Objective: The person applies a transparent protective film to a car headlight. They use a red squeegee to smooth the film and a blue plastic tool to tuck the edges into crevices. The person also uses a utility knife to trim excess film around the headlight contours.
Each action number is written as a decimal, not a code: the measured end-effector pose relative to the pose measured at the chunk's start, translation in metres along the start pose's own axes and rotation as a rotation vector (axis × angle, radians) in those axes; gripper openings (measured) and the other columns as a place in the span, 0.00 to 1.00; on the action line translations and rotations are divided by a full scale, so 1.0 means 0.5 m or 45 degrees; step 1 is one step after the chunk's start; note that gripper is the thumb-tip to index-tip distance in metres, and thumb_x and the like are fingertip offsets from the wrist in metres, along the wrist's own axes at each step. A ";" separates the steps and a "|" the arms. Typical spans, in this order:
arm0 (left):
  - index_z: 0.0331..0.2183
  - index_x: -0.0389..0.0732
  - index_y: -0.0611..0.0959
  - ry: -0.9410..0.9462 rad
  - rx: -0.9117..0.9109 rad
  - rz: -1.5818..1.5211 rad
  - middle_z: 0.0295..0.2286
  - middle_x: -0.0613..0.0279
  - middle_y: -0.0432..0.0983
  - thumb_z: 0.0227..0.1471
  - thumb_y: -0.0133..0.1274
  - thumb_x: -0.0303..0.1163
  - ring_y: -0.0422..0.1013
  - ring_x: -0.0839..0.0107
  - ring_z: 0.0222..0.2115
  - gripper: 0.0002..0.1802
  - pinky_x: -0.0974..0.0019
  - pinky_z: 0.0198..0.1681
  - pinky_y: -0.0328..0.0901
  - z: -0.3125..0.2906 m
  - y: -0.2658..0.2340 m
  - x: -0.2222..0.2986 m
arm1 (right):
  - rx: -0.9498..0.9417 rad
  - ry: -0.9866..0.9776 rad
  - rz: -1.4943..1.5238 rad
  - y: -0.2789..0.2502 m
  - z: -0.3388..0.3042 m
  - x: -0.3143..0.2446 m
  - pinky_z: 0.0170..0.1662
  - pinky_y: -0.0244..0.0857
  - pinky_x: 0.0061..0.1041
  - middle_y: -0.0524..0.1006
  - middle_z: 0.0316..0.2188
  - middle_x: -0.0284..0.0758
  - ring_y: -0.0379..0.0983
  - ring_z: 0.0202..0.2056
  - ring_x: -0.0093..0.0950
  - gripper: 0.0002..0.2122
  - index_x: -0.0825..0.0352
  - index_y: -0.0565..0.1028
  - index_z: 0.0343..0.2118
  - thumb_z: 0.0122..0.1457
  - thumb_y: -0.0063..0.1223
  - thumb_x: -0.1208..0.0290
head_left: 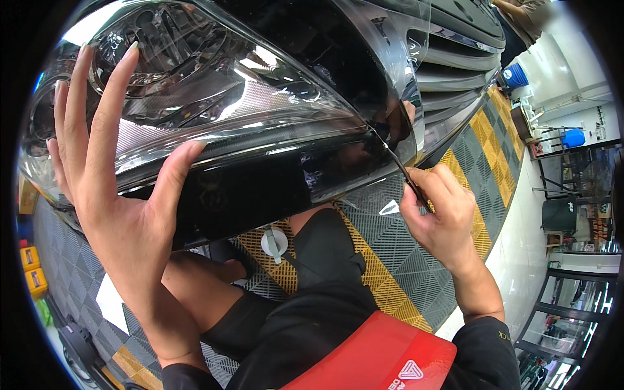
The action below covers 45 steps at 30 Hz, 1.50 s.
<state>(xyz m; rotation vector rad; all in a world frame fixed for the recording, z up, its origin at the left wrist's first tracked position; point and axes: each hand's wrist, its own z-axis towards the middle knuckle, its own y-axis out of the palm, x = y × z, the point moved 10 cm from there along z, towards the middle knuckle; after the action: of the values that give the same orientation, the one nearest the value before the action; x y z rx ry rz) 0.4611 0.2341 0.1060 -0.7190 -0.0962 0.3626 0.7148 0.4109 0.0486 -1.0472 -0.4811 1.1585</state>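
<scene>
My left hand [107, 156] lies with fingers spread over a black car's headlight [214, 91]. Its thumb reaches the lamp's lower edge. In my right hand [442, 214] is a slim, dark knife-like tool [398, 162], gripped like a pen, with its thin tip at the pointed inner corner of the headlight. I cannot make out whether the tip touches the lens or the gap beside it. Around that corner is glossy black bodywork [260, 172]. Clear film [416, 71] hangs loose beside the grille, and more clear film [370, 198] shows under the bumper's edge.
The car's grille [455, 78] is at the upper right, with a person [523, 19] beyond it. Between my legs a round white-lidded container [274, 242] stands on the grey and yellow tiled floor [416, 260]. Yellow boxes [32, 270] are at far left; a blue bucket [515, 76] stands at right.
</scene>
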 end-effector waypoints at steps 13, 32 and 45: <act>0.64 0.59 0.77 -0.058 0.010 0.008 0.70 0.63 0.62 0.46 0.71 0.53 0.51 0.55 0.73 0.44 0.36 0.74 0.39 -0.003 -0.002 0.003 | 0.057 -0.020 0.111 -0.007 -0.021 0.006 0.27 0.67 0.27 0.73 0.26 0.36 0.72 0.22 0.31 0.09 0.71 0.80 0.38 0.53 0.64 0.81; 0.65 0.56 0.76 -0.211 -0.046 -0.027 0.71 0.63 0.58 0.46 0.71 0.49 0.47 0.57 0.74 0.45 0.40 0.75 0.34 -0.003 -0.016 0.004 | 0.742 0.461 1.053 0.016 0.111 0.063 0.38 0.70 0.19 0.73 0.37 0.33 0.76 0.37 0.21 0.15 0.74 0.79 0.47 0.58 0.69 0.78; 0.65 0.60 0.76 -0.218 -0.063 -0.051 0.71 0.65 0.58 0.44 0.73 0.45 0.48 0.55 0.73 0.46 0.39 0.74 0.37 -0.002 -0.016 0.002 | 0.664 0.176 0.892 -0.055 0.239 0.047 0.31 0.66 0.22 0.79 0.23 0.28 0.71 0.26 0.15 0.05 0.69 0.77 0.35 0.62 0.63 0.76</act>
<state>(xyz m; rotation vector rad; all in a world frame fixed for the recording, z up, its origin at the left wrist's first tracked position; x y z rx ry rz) 0.4647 0.2283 0.1106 -0.7332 -0.2822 0.3843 0.6447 0.4812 0.1242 -0.8355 0.3291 1.6909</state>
